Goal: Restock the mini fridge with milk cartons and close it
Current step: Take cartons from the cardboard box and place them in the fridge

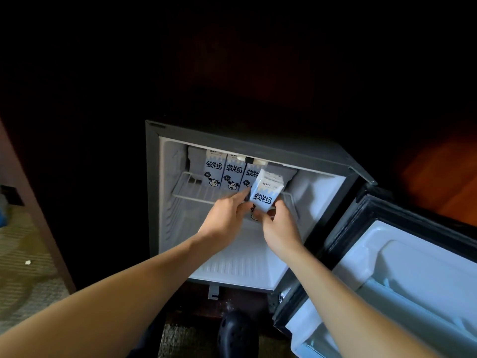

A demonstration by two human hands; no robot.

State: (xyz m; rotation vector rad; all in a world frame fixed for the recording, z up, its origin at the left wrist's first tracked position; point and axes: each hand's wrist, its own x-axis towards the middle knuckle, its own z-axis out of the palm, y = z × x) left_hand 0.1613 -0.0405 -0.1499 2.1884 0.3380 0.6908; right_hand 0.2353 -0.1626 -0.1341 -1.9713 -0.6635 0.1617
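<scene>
**A:** Where are you in the job right now?

**B:** You're mid-restock. Three milk cartons stand upright in a row at the back of the wire shelf (196, 191) inside the mini fridge (258, 148): the left carton (213, 168), the middle carton (233, 174) touching it, and a third carton (249, 175) partly hidden. You're bringing in the fourth carton (265, 193), tilted, in front of the third one and over the shelf's front edge.

**A:** How are your hands placed on it?

**B:** Your right hand (280, 227) is wrapped around the carton's lower end from below, fingers closed on it. Your left hand (227, 215) reaches in from the left with fingers extended; its fingertips meet the carton's left edge, steadying it, though whether they truly pinch it I can't tell.

**A:** What does the next move ask of you?

**B:** I'd say you need to stand the carton upright and slide it back into the free space to the right of the third carton, base flat on the wires. Keep it clear of the small fitting (249, 159) under the fridge's top edge. The wire shelf may let a tilted base catch, so level it first.

**A:** And after that?

**B:** The door (387, 267) hangs wide open on the right; it still has to be swung shut once stocking is done.
</scene>
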